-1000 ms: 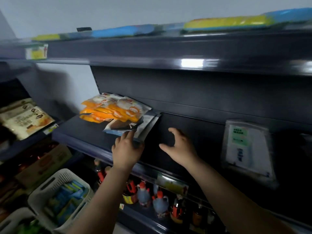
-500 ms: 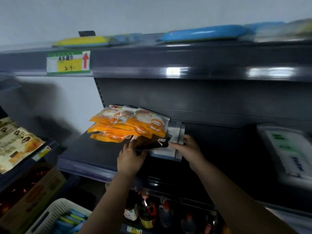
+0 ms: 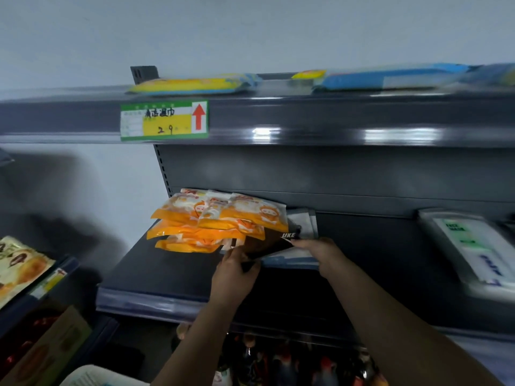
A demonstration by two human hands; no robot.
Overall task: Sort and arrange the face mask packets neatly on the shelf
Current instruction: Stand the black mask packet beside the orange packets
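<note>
A stack of orange-and-white mask packets (image 3: 217,221) lies at the back left of the dark middle shelf (image 3: 156,274). Just right of it a black packet with white lettering (image 3: 274,240) sits tilted on top of pale blue-white packets (image 3: 295,259). My left hand (image 3: 234,277) grips the black packet's lower left corner. My right hand (image 3: 320,252) pinches its right edge. A clear bag of white face masks with green and blue print (image 3: 473,249) lies at the shelf's right end.
The upper shelf carries a green-and-yellow price tag (image 3: 164,120) and flat yellow (image 3: 192,85) and blue packs (image 3: 390,78). Snack bags (image 3: 19,268) fill a side shelf at left. Bottles (image 3: 278,360) stand on the shelf below, and a white basket's rim (image 3: 92,376) shows at the bottom.
My right hand came in from the open shelf and took the black packet's right edge. The left hand stays at its lower left corner. The camera has tilted up and moved closer.
</note>
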